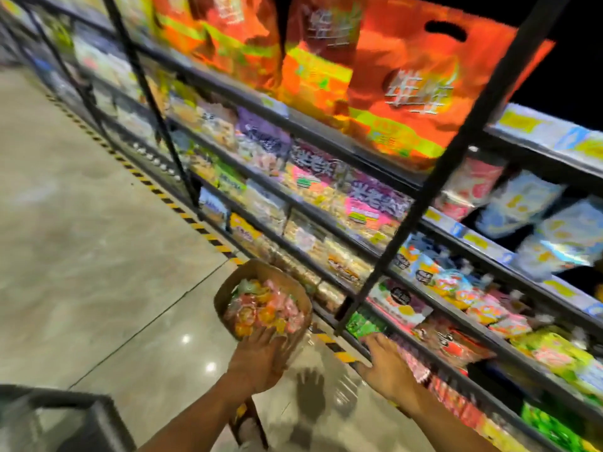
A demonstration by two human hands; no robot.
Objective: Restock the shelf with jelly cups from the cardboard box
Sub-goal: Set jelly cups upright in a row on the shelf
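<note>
Head view, motion-blurred: cardboard box (225,295) of jelly cups (261,309) held just beside the shelf (452,151).

Noted left hand (257,357) gripping the near wall of the box, fingers hooked over the rim and touching the nearest cups. Box support, floor (98,256) or grip alone: cannot tell. Found cups piled loose inside, orange, pink and pale green, up to about the rim. Noted right hand (386,360) open and empty, fingers spread, reaching to the front edge of a low shelf tier, fingertips just beside a green packet (365,322). Saw orange carry bags (408,93) on the top tier, purple packets (375,197) on the middle tiers, yellow-black hazard tape (212,239) along the shelf foot, a dark container (81,415) at lower left.
</note>
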